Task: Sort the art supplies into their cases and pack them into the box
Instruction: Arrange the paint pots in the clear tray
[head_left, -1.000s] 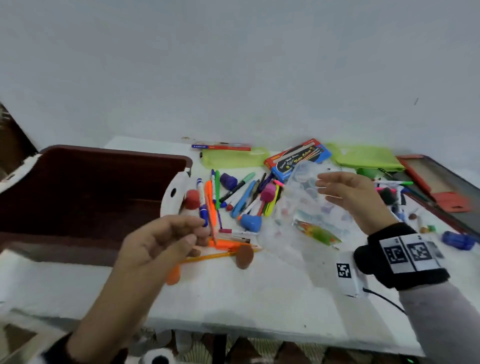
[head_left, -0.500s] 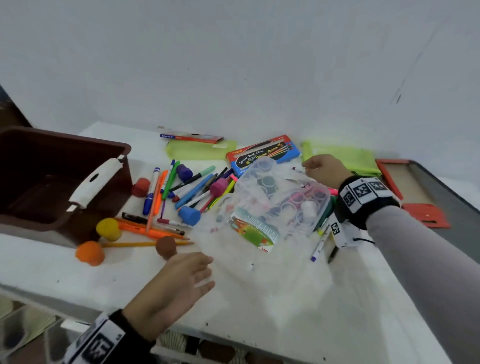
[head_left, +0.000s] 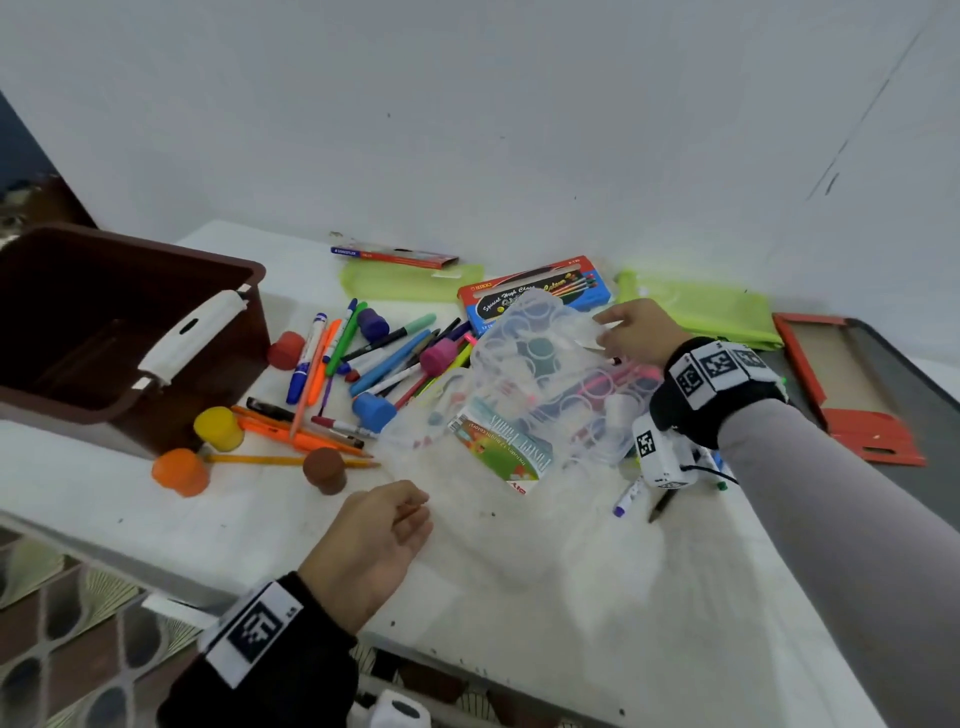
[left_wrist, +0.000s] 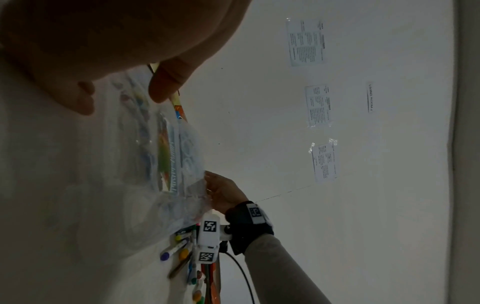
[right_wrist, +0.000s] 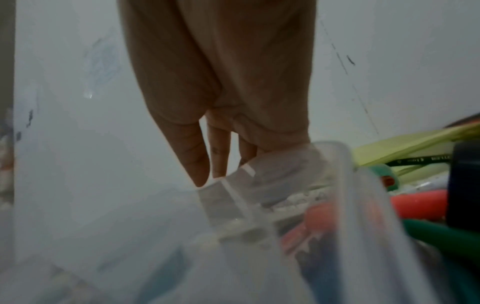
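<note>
A white table (head_left: 519, 613) stands against a white wall. A brown box (head_left: 104, 332) sits at the far left. Markers (head_left: 374, 358) and sponge stampers lie scattered in the middle. A clear plastic paint case (head_left: 540, 395) lies at center right; the right hand (head_left: 639, 327) holds its far edge. The left hand (head_left: 374, 540) rests near the case, fingers loosely curled.

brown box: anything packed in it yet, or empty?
Empty as far as visible: the brown box shows only bare inner walls and floor in the head view; its near corner is hidden. Markers lie loose on the table.
</note>
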